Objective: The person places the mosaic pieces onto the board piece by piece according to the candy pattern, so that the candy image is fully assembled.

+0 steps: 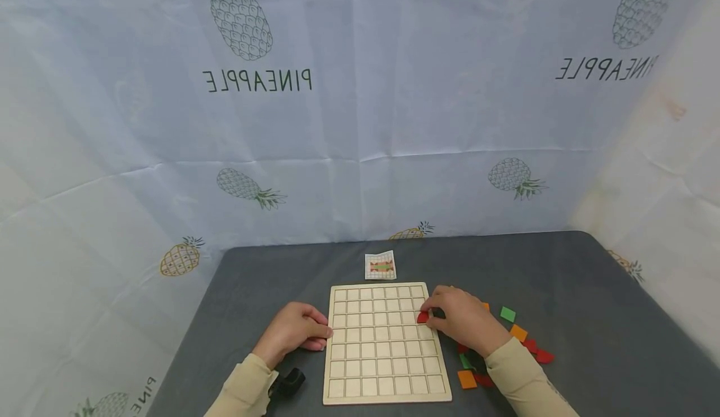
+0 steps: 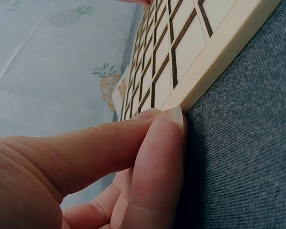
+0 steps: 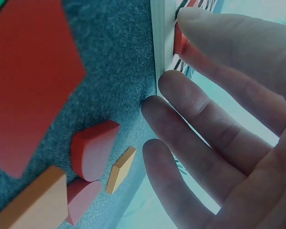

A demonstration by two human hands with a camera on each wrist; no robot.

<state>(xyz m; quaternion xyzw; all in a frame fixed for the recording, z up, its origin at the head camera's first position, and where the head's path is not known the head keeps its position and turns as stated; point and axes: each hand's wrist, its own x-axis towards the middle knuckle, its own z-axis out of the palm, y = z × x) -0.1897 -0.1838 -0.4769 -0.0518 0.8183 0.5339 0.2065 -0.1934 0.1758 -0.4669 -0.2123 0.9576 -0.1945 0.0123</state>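
A pale wooden grid board (image 1: 388,399) lies on the dark table, its square cells outlined by raised strips. My left hand (image 1: 298,327) is at its left edge; in the left wrist view the thumb and forefinger (image 2: 148,157) pinch the rim. Over the rightmost column, my right hand (image 1: 464,317) holds a red piece (image 1: 423,317) with a curved side between thumb and fingers. Seen from the right wrist, that red piece (image 3: 180,40) sits just inside the board's edge, partly covered by the thumb. The other right fingers spread beside the rim.
Loose red, orange (image 1: 467,379) and green (image 1: 508,314) pieces lie right of the board, some under the right forearm. A small pattern card (image 1: 380,266) lies beyond the board. Near the left cuff is a black object (image 1: 291,382). A pineapple-print curtain (image 1: 360,123) hangs behind the table.
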